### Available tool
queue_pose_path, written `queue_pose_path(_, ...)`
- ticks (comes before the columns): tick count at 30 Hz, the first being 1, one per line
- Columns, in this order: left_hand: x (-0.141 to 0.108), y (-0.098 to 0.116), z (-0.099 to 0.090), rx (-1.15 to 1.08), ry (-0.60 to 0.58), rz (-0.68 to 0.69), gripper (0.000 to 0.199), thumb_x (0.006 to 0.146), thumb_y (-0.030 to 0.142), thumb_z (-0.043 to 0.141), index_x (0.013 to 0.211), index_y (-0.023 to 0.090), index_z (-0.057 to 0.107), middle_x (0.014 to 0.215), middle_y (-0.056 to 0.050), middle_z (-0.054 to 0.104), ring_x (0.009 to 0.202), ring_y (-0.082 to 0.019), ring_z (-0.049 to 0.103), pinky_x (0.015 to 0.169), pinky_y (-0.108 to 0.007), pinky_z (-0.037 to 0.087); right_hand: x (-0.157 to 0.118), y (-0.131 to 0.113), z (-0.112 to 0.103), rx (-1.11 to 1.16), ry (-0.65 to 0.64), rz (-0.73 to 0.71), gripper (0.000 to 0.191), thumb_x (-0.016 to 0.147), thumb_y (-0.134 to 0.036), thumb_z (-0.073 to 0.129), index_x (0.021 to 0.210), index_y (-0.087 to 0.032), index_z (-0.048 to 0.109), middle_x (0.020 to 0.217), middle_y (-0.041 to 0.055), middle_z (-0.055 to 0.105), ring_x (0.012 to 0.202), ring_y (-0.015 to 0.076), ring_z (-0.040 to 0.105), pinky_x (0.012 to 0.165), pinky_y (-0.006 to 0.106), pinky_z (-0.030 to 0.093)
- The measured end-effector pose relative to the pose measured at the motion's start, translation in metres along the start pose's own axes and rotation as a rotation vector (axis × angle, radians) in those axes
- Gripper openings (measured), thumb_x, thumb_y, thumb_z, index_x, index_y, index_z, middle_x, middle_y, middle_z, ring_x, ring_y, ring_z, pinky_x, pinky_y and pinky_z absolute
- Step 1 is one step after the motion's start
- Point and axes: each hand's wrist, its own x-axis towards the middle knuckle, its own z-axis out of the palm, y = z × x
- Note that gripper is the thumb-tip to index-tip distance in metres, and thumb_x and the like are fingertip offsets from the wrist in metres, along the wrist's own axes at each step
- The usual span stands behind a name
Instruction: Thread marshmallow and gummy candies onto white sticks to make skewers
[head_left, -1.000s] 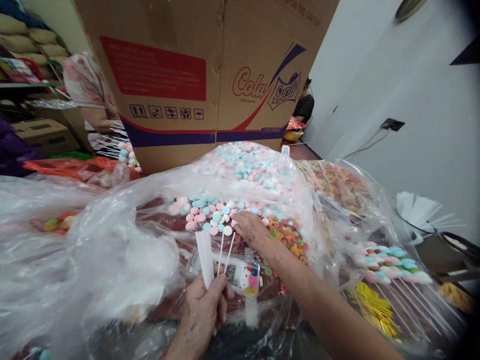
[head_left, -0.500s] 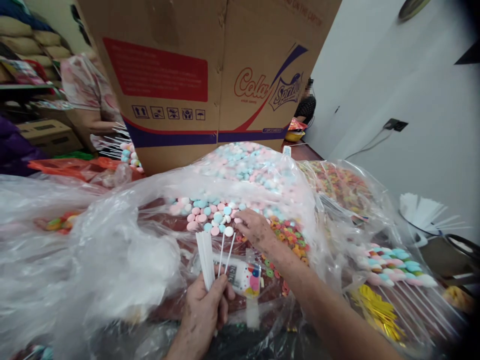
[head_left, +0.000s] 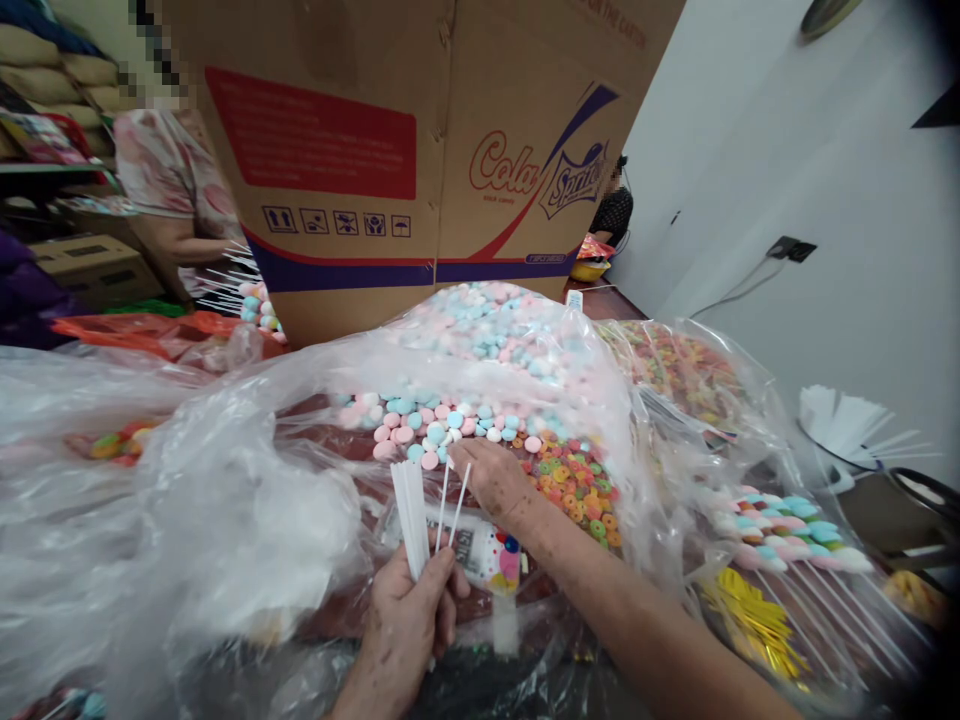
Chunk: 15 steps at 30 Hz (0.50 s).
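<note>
My left hand (head_left: 409, 610) grips a bundle of white sticks (head_left: 409, 515), with two thin sticks (head_left: 459, 505) standing apart beside the bundle. Close to the tips of those two sticks is my right hand (head_left: 491, 480), its fingers bent together; what they pinch, if anything, is hidden. Behind it lie pink, blue and white candies (head_left: 439, 432), spilling from a clear plastic bag (head_left: 525, 375). Small colourful ring candies (head_left: 574, 480) lie to the right of my right hand. A packet with a printed label (head_left: 499, 560) rests beneath my hands.
A large cardboard box (head_left: 337, 110) stands at the back. On the right are finished candy skewers (head_left: 795, 530), gold ties (head_left: 757, 620) and white sticks in a holder (head_left: 847, 425). Crumpled plastic (head_left: 247, 520) covers the left. A person (head_left: 176, 190) stands behind at left, another (head_left: 615, 210) at right.
My right hand has moved slightly left and nearer to the stick tips, uncovering candies behind it and more rings. My left hand keeps its place and hold.
</note>
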Motion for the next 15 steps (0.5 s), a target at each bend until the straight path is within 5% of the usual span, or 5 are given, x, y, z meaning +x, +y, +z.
queue_pose_path(8,-0.002,0.000,0.001,-0.026,0.004,0.029,0.040,0.070,0.053,0.074,0.081,0.018,0.057,0.055,0.005,0.064,0.027,-0.005,0.042,0.026,-0.014,0.026,0.002,-0.007,0.004,0.058,-0.079,0.016,0.026,0.093,-0.005,0.049,0.111,-0.014,0.064,0.114,0.0149,0.068,0.102,0.0249,0.062,0.093,0.036,0.050)
queue_pose_path(11,-0.001,0.001,0.002,-0.005,0.005,0.029,0.039,0.071,0.053,0.072,0.080,0.018,0.057,0.055,0.004,0.064,0.027,-0.005,0.042,0.026,-0.014,0.027,0.003,-0.002,-0.004,0.452,0.052,0.265,0.025,0.091,-0.008,0.050,0.103,-0.017,0.069,0.102,0.0098,0.073,0.097,0.0224,0.066,0.090,0.035,0.053)
queue_pose_path(15,0.001,0.001,0.002,0.045,0.007,-0.003,0.037,0.072,0.052,0.070,0.083,0.018,0.058,0.054,0.004,0.064,0.026,-0.005,0.041,0.026,-0.015,0.026,-0.005,0.007,-0.024,1.358,0.186,0.678,0.019,0.082,-0.026,0.064,0.097,-0.018,0.073,0.083,0.0026,0.073,0.072,0.0176,0.068,0.067,0.030,0.056)
